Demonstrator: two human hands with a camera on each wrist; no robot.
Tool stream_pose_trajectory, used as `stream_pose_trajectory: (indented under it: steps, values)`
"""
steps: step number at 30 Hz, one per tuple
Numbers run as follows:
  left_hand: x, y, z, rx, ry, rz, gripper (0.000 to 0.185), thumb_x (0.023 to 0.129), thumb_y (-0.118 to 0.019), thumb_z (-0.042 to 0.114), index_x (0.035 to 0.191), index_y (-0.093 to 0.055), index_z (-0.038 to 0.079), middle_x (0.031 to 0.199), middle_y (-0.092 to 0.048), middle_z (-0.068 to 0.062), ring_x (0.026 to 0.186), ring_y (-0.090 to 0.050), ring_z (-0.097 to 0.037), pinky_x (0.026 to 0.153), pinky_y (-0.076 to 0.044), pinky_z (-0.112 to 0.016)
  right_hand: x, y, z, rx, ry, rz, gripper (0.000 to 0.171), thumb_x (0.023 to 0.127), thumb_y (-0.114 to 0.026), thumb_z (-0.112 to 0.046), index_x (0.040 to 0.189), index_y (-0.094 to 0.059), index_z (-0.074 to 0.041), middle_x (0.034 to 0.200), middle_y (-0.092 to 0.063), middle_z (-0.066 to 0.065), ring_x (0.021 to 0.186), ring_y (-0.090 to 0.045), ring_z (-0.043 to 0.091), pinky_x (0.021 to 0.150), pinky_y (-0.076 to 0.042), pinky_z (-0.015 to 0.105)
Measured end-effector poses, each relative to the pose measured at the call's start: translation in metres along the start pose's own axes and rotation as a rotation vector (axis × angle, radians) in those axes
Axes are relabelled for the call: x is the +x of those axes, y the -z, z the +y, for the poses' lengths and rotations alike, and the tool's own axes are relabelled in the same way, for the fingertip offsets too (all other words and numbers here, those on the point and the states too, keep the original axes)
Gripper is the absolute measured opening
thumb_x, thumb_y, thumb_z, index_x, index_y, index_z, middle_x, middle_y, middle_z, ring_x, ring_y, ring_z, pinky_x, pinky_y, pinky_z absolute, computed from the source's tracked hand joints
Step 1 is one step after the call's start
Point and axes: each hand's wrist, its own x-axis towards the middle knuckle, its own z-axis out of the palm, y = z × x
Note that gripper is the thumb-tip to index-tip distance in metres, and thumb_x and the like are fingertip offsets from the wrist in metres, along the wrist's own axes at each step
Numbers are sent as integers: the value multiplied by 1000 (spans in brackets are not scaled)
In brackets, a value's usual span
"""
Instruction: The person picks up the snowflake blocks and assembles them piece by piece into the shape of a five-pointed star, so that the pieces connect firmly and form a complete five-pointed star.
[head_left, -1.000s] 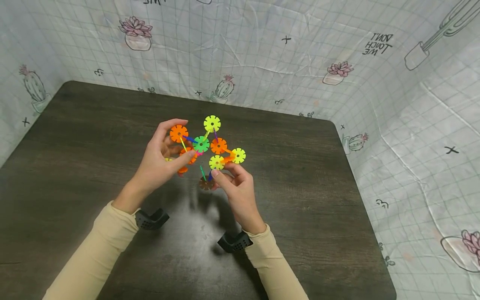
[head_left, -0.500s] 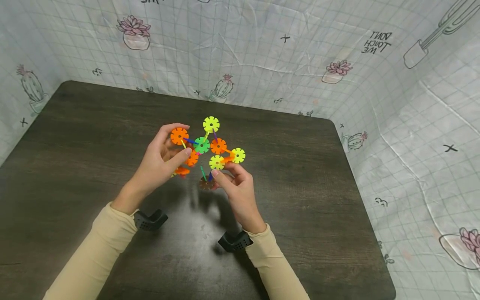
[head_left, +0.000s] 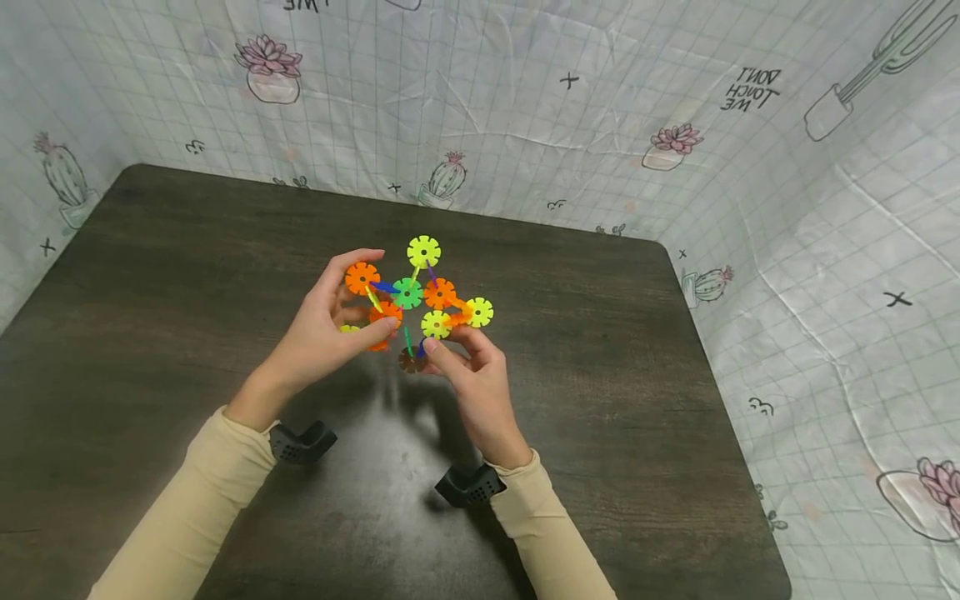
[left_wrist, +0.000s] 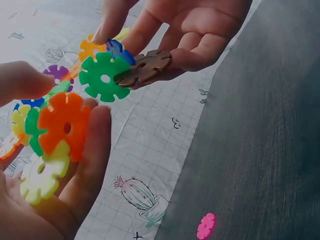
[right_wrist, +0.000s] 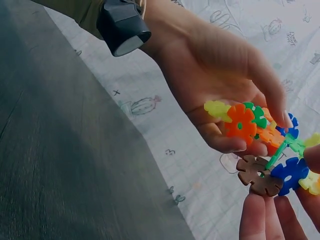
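Note:
Slotted plastic building discs are joined in a many-coloured chain above the table, bent like a loop. My left hand [head_left: 322, 337] holds its left part, thumb on an orange disc [head_left: 386, 317]; a yellow disc [left_wrist: 45, 172] shows by its palm in the left wrist view. At the other side my right hand [head_left: 474, 367] pinches the chain beside a yellow disc [head_left: 436, 325] and a blue disc [right_wrist: 290, 176]. A brown disc [right_wrist: 259, 175] hangs there, with a green disc [left_wrist: 105, 77] slotted into it. At the top sits another yellow disc [head_left: 423, 252].
Below the hands lies a dark wood-grain table [head_left: 600, 400]. A pale cloth [head_left: 510, 108] printed with cacti surrounds its far and side edges. In the left wrist view a pink disc [left_wrist: 206, 226] shows against the dark tabletop. Both wrists wear black cameras [head_left: 302, 442].
My left hand has shifted a little to the right, bringing its part of the chain closer to the green and brown discs. The right hand has stayed almost still.

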Motion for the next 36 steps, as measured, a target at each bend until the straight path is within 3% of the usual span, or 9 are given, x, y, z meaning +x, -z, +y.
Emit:
stream_pose_trajectory:
  steps: [5, 16, 22, 26, 29, 33, 36]
  values:
    - [0, -1, -1, -42, -23, 28, 67, 82, -69, 3, 136, -35, 23, 107, -58, -13, 82, -70, -25, 64, -58, -38, 0, -2, 1, 5, -11, 1, 27, 87, -68, -13, 108, -57, 0, 103, -57, 6, 71, -66, 16, 78, -55, 39]
    - [-2, 3, 1, -123, 0, 13, 58, 86, -64, 1, 134, -34, 17, 108, -59, -12, 71, -71, -28, 60, -58, -43, -1, -3, 1, -22, -46, 2, 30, 87, -67, -15, 111, -55, -1, 107, -56, 6, 71, -65, 15, 80, -54, 43]
    - [-3, 4, 1, -151, -17, -4, 58, 87, -63, -1, 133, -34, 18, 108, -58, -12, 70, -70, -29, 60, -58, -44, 0, -4, 3, -17, -39, 4, 28, 87, -67, -15, 109, -56, -2, 106, -56, 6, 70, -64, 15, 76, -55, 35]
    - [-3, 5, 1, -162, -9, -6, 57, 87, -63, 1, 134, -32, 15, 108, -57, -16, 71, -70, -30, 61, -58, -42, -1, -4, 3, -12, -48, 0, 30, 87, -68, -19, 110, -56, -4, 108, -56, 8, 73, -64, 17, 81, -53, 44]
    - [-4, 6, 2, -162, 9, -8, 57, 88, -63, 3, 134, -31, 15, 108, -57, -18, 74, -70, -34, 63, -58, -41, -2, -4, 4, 3, -69, -5, 32, 87, -68, -20, 111, -55, -4, 113, -53, 17, 77, -64, 17, 86, -51, 51]
    - [-5, 6, 1, -173, 12, -14, 56, 88, -63, 3, 133, -32, 18, 107, -57, -19, 76, -68, -40, 65, -58, -40, -3, -4, 4, 24, -91, -12, 33, 88, -67, -19, 114, -53, -3, 117, -50, 23, 80, -63, 16, 87, -51, 48]
    - [-5, 6, 1, -177, 21, -15, 56, 88, -62, 3, 133, -32, 20, 106, -57, -20, 76, -68, -39, 66, -58, -40, -3, -4, 5, 26, -91, -15, 35, 88, -67, -19, 115, -53, -3, 115, -53, 18, 81, -63, 15, 87, -51, 48]
